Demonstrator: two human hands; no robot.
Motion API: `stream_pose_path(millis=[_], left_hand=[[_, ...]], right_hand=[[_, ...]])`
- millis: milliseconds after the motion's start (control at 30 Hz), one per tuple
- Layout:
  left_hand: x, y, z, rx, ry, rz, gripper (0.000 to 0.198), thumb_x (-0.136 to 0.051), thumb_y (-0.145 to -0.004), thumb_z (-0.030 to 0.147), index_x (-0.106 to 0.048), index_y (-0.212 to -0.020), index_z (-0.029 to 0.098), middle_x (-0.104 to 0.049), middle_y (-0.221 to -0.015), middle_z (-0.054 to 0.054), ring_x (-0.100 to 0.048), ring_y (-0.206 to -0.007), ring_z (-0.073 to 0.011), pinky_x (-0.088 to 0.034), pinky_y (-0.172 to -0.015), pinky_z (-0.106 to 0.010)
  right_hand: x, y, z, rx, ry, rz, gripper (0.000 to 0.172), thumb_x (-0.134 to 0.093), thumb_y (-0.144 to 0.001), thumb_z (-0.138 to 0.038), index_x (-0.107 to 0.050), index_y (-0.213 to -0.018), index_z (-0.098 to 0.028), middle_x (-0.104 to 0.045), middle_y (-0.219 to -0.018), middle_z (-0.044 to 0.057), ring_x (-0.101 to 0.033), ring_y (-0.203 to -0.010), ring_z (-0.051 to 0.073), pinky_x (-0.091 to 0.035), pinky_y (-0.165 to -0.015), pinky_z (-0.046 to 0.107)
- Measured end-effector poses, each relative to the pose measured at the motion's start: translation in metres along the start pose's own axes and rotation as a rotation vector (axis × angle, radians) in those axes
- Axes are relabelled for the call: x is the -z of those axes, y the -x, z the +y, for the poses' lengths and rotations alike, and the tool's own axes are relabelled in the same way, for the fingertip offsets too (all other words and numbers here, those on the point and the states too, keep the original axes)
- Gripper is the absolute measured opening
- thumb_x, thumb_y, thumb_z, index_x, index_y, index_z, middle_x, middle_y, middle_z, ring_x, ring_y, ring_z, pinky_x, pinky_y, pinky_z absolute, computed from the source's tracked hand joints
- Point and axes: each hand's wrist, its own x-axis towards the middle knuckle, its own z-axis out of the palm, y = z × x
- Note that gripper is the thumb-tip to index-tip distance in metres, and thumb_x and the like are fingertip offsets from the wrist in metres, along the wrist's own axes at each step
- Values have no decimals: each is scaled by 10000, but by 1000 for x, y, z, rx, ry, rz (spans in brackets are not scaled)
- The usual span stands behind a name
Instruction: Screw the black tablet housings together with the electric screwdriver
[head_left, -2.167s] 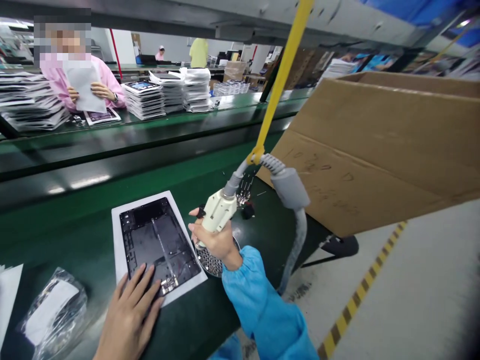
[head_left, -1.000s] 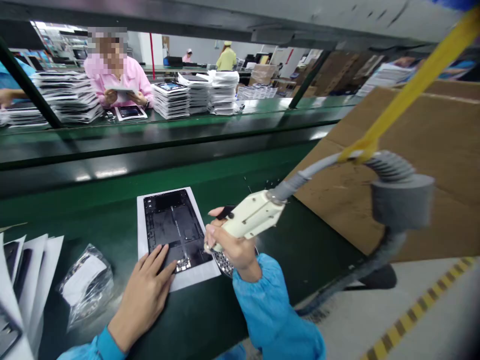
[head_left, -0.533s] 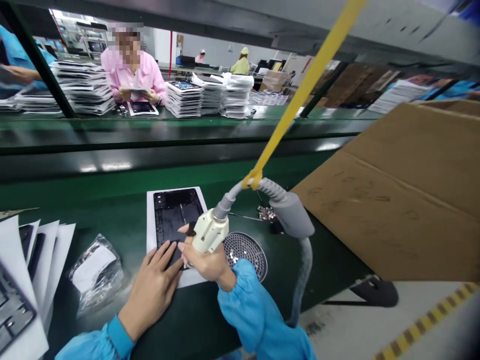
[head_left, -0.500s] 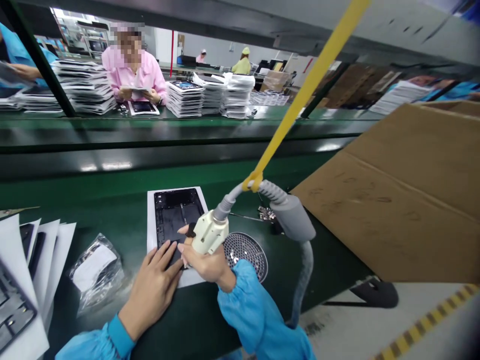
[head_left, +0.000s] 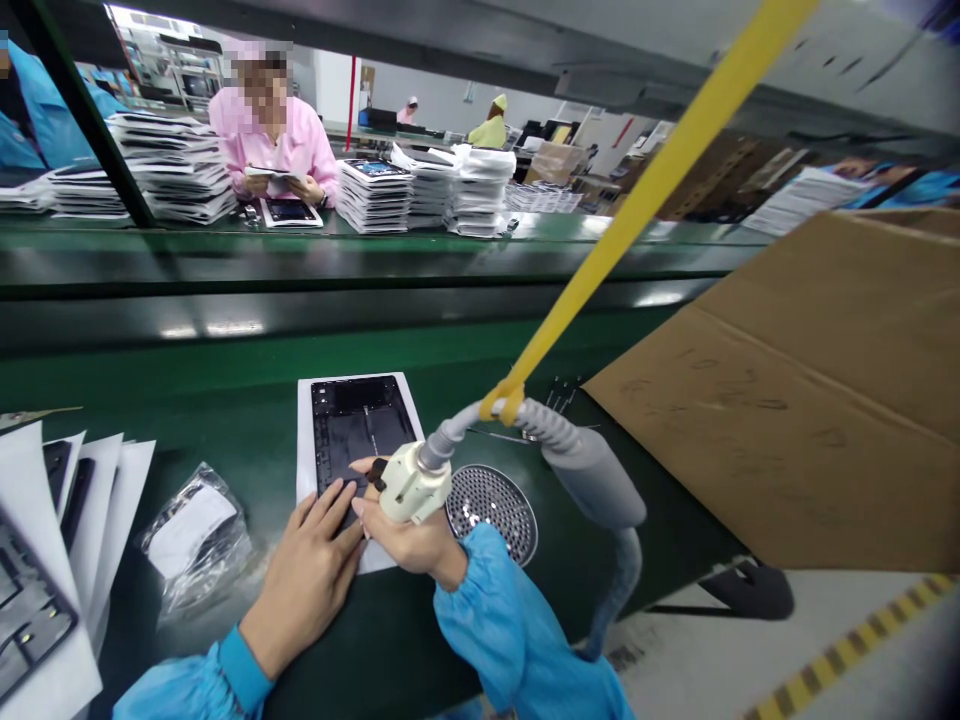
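A black tablet housing [head_left: 352, 420] lies on a white sheet [head_left: 305, 440] on the green bench. My left hand [head_left: 315, 560] rests flat over its lower left part, fingers stretched out. Wrapped in my right hand [head_left: 412, 540] is a cream electric screwdriver [head_left: 415, 483], held over the housing's lower right; its tip is hidden by my fingers. A grey cable runs from the screwdriver's top and is tied to a yellow strap [head_left: 600, 240]. Close to my right wrist sits a round perforated metal dish [head_left: 495, 505].
Left of my left hand lies a clear plastic bag [head_left: 199, 540] with a white label. Sheets with dark housings [head_left: 30, 610] lean at the far left. A large cardboard box [head_left: 810, 400] stands on the right. Across the bench, a person in pink [head_left: 277, 150] sits among paper stacks.
The screwdriver's top has tilted slightly left and down in my right hand. The cable's thick grey part has swung lower and to the right. My left hand stays in place.
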Motion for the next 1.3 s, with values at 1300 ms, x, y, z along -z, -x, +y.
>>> stream_pose_path(millis=[1300], left_hand=[[-2, 6, -24, -255, -240, 93, 369, -455, -925, 382, -635, -1203, 220, -429, -1449, -74, -413, -1317, -311, -461, -948, -431]], right_hand=[[132, 1, 9, -24, -32, 573, 328, -671, -703, -249, -570, -980, -106, -551, -492, -34, -524, -412, 119, -483, -463, 245]])
